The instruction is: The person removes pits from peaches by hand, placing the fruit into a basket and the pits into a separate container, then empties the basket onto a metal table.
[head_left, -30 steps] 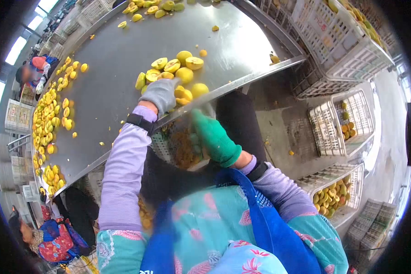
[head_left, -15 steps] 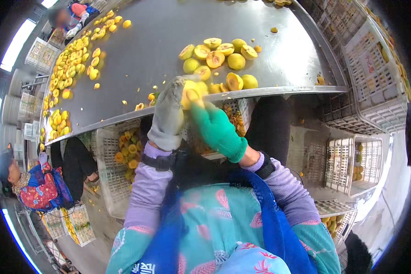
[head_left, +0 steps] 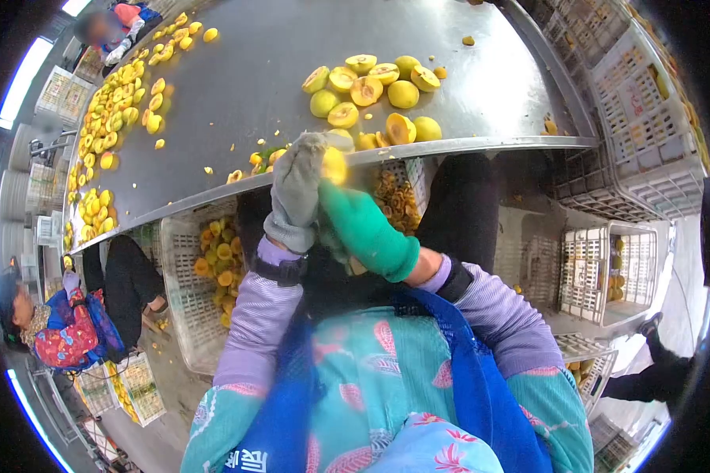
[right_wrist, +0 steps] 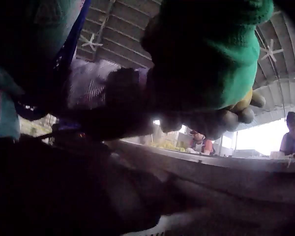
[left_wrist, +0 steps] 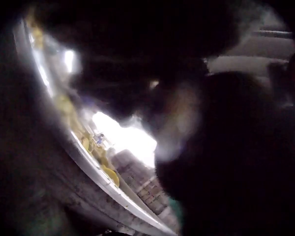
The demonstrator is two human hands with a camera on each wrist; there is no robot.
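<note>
In the head view my left hand (head_left: 295, 189), in a grey glove, grips a yellow peach (head_left: 334, 165) at the table's near edge. My right hand (head_left: 368, 229), in a green glove, is curled against the same peach from the right, its fingers mostly hidden under it. The right wrist view shows the green-gloved hand (right_wrist: 211, 64) close over grey fingertips, with a bit of yellow peach (right_wrist: 243, 102) between. Just beyond my hands a small pile of whole and halved peaches (head_left: 366, 91) lies on the metal table (head_left: 252, 87). The left wrist view is mostly dark.
A raised rim (head_left: 481, 145) runs along the table's near edge. Many peach halves (head_left: 110, 126) lie along its left side. Below stand a crate of peaches (head_left: 183, 307) and a container of orange scraps (head_left: 397, 201). Stacked crates (head_left: 639, 118) rise at right. Other people (head_left: 63, 323) sit at left.
My left hand has come back from the pile with a peach, and my right hand has met it there. Since half a second ago both hands have tilted slightly around it.
</note>
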